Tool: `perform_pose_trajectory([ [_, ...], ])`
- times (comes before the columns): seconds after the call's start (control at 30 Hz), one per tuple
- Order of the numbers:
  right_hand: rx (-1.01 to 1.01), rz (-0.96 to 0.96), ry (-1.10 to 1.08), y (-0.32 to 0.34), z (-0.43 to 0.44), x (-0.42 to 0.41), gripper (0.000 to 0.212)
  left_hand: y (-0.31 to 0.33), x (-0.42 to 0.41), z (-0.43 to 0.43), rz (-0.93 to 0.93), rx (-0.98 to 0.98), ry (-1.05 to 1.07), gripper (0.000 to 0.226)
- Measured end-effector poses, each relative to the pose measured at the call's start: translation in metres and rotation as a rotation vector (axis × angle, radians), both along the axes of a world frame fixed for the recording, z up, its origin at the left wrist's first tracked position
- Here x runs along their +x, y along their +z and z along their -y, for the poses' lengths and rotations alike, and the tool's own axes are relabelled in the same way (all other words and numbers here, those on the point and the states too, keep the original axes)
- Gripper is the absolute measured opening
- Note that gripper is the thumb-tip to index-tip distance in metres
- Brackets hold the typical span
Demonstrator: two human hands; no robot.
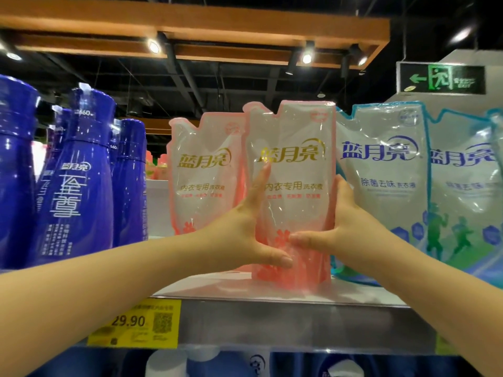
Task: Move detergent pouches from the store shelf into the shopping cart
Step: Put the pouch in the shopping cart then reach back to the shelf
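A pink and white detergent pouch (295,175) stands at the front of the top shelf (285,319). My left hand (245,229) holds its left side, forefinger up along the edge and thumb across the lower front. My right hand (340,227) grips its right side, thumb on the front and fingers hidden behind. A second pink pouch (204,172) stands just behind and to the left. Blue and white pouches (381,180) stand to the right. No shopping cart is in view.
Tall dark blue detergent bottles (79,172) fill the left of the shelf. A yellow price tag (136,323) reading 29.90 sits on the shelf's front edge. More products show on the shelf below. A green exit sign (441,78) hangs at upper right.
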State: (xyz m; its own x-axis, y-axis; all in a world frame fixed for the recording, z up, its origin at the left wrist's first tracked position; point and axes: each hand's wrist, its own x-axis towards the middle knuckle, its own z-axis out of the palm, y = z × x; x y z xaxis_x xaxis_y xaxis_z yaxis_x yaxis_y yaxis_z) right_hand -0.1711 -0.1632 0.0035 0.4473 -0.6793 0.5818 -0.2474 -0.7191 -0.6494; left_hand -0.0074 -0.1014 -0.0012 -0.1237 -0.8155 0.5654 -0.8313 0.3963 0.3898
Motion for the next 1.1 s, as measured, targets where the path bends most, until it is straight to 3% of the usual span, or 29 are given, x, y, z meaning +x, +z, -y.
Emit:
perform_pose_trajectory([
  [0.23,-0.016,-0.016,-0.029,-0.004,-0.003,0.001,0.109,-0.001,0.003,-0.001,-0.090,0.022,-0.048,0.120],
  [0.57,-0.003,-0.047,-0.059,-0.005,-0.001,0.006,0.122,0.002,0.001,-0.006,-0.195,0.062,-0.066,0.116],
  [0.93,-0.018,-0.144,-0.171,-0.005,-0.011,0.004,0.119,0.002,0.005,-0.021,-0.002,-0.007,0.069,0.115],
  [1.1,-0.029,-0.239,-0.242,0.002,-0.025,-0.003,0.108,0.008,0.005,-0.040,-0.002,-0.216,0.168,0.086],
])
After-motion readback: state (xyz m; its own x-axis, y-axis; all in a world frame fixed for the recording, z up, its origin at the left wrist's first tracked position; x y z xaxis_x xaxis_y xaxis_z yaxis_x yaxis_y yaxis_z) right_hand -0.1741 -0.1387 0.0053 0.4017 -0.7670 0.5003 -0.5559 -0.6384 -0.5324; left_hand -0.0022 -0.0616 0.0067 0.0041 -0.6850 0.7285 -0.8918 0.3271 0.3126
